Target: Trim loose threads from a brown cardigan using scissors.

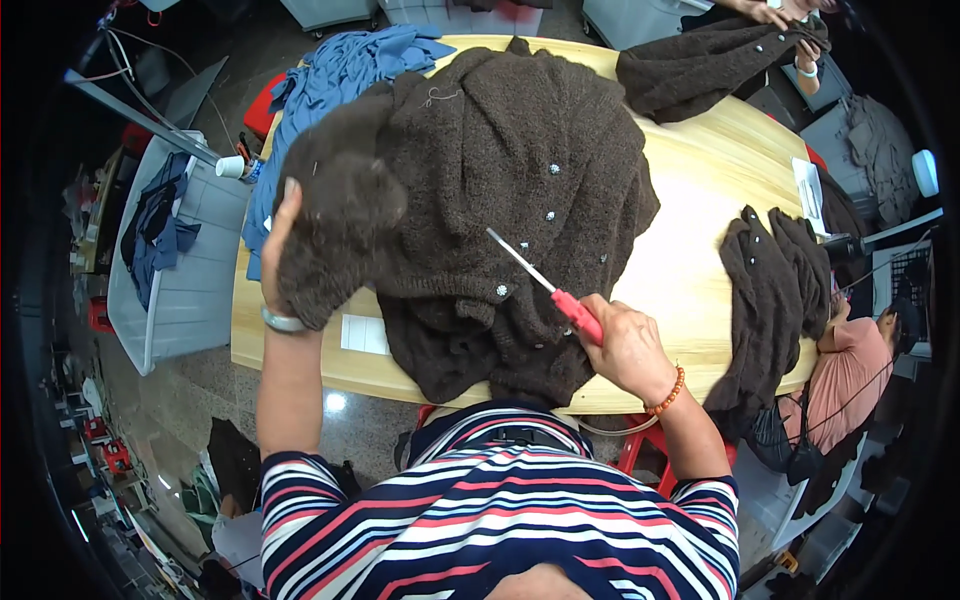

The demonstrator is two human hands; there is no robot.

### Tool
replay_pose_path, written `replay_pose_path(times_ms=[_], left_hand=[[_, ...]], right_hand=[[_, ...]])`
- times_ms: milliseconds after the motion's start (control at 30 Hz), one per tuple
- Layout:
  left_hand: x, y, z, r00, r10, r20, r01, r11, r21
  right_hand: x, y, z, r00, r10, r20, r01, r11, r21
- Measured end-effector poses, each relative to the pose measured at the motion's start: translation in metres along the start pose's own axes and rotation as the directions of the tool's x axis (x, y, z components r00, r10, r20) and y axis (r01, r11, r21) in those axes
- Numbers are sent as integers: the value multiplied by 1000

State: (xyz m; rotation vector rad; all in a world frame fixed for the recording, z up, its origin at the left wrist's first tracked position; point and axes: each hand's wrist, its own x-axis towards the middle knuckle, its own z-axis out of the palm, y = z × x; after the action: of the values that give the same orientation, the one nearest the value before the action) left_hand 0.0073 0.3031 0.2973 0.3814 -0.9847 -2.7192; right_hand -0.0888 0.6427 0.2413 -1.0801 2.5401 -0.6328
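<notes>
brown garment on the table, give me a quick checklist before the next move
1. Right hand grip on the red-handled tool: ok, wrapped round the handle.
2. Metal tip apart from the left hand: ok, over the middle of the brown garment.
3. Tip off the fabric: cannot tell, one view from above.
4. Left hand grip: cannot tell, its fingers are hidden by fabric.
5. Garment free of loose thread: not ok, a white thread lies near its top.
6. Shiny buttons in sight: ok, several face up.
</notes>
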Motion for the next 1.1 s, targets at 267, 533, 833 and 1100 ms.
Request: replay_pose_path(times_ms=[267, 533, 833, 1100], left_hand=[[36, -7, 85, 917, 363, 166, -398, 866, 302], [80, -4, 54, 849, 428, 310, -522, 584, 622], [36, -166, -73, 979, -33, -203, 52, 994, 93], [15, -177, -75, 988, 21, -151, -24, 1000, -20]], right_hand=[[-16, 15, -6, 996, 60, -59, -59, 998, 21], [-56, 49, -6, 969, 207, -133, -203, 978, 43], [-62, 9, -3, 988, 0, 152, -10, 998, 65], [-44, 0, 4, 986, -77, 149, 85, 995, -48]])
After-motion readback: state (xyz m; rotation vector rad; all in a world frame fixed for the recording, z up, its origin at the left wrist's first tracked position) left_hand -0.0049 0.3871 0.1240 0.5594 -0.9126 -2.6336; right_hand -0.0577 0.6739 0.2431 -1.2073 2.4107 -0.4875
